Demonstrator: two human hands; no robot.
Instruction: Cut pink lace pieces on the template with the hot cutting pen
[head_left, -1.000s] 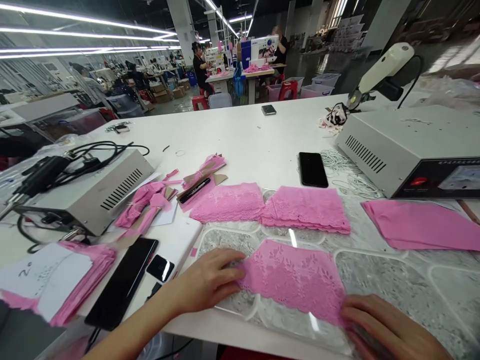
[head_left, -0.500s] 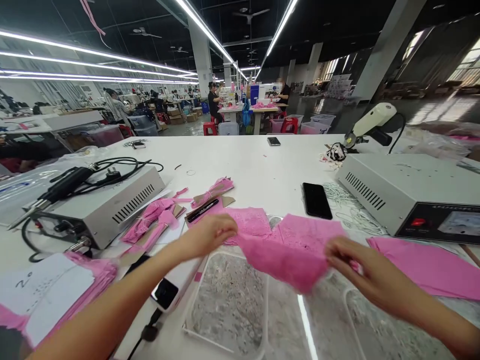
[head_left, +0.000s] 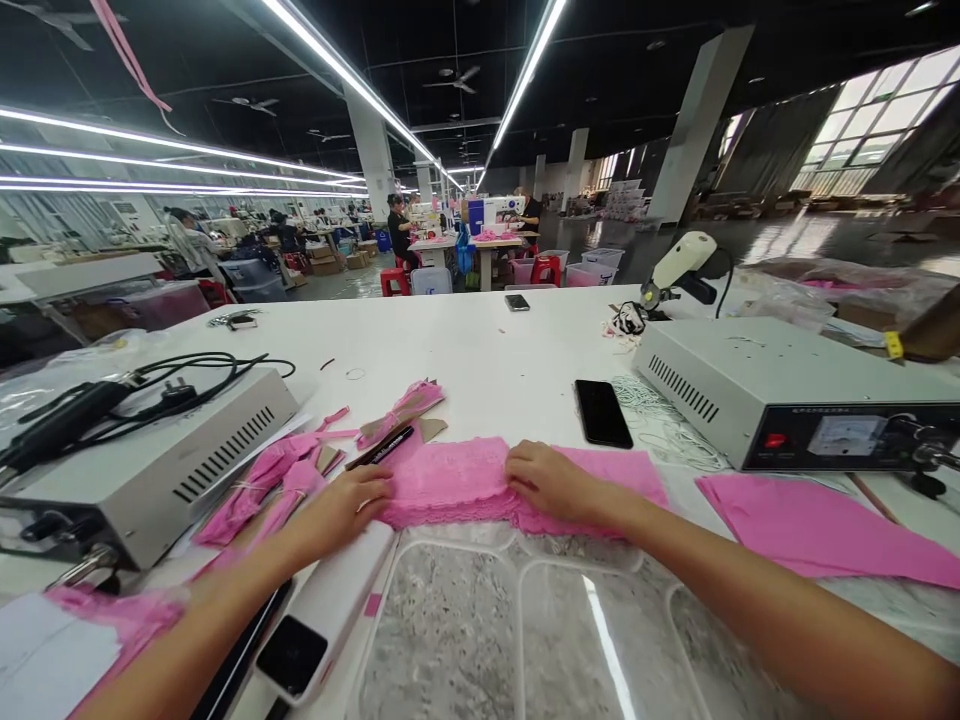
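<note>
A pink lace fabric piece (head_left: 450, 478) lies flat on the table in front of me, its scalloped edge towards me. My left hand (head_left: 352, 508) is at its left end, with the fingers closed over the edge. My right hand (head_left: 551, 482) grips the lace near the middle, fingers bent down onto it. More pink fabric (head_left: 619, 470) extends to the right beneath my right wrist. Close to my left fingers lies a black marker (head_left: 381, 447). Tied bundles of pink pieces (head_left: 274, 478) are left of it.
Grey machine boxes stand at left (head_left: 150, 460) and right (head_left: 795, 390). A black phone (head_left: 604, 413) lies behind the fabric, and folded pink cloth (head_left: 817, 525) at right. Clear trays (head_left: 517, 640) are nearest me. A white device with a dark screen (head_left: 330, 610) lies under my left forearm.
The pink lace, lifted and stretched between both hands before, now lies flat. My left hand moved left and down; my right hand moved left to the middle. The view has turned right.
</note>
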